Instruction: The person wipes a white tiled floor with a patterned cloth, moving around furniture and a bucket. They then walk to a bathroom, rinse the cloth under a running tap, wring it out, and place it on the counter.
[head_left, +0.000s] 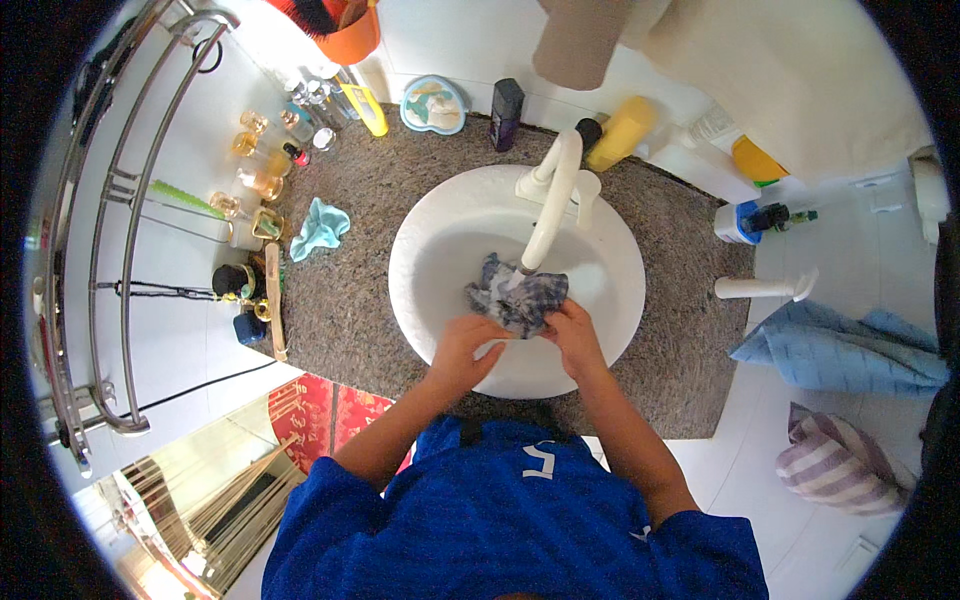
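Observation:
A wet, dark-and-white patterned cloth (527, 301) is bunched under the spout of a white faucet (553, 202), inside an oval white sink (420, 300). Water runs from the spout onto it. My right hand (576, 337) pinches the cloth's lower right edge between thumb and fingers. At the lower left edge of the cloth is my left hand (466, 352), its thumb apart from the fingers; the fingertips reach to the cloth, and whether they grip it is not clear.
A light blue cloth (321, 229) lies on the granite counter (352, 315), near small perfume bottles (259, 182). Behind the sink stand a dark bottle (506, 114) and a yellow bottle (624, 131). A blue towel (840, 345) hangs at the right; metal rails (154, 150) line the left wall.

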